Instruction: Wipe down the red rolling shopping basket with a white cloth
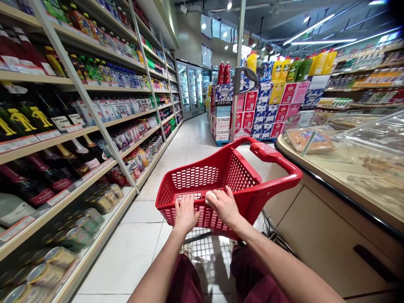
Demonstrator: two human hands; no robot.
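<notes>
A red plastic shopping cart (195, 172) with a perforated basket stands sideways right in front of me. My left hand (187, 212) rests at its near rim, fingers stretched out over the edge and holding nothing I can see. Just to the right, my right hand (223, 206) is closed over the same rim. A small soft-looking white thing (211, 196) shows at its fingers; its kind I cannot make out. The cart's red handle (279, 158) rises to the right, apart from both hands.
Drink shelves (104, 88) line the left side. Stacked cartons (249, 109) with juice bottles stand ahead, behind a metal post (237, 54). A display counter (328, 210) borders the right, with cables (277, 235) on the floor beside it. Glass-door fridges (191, 86) are at the back.
</notes>
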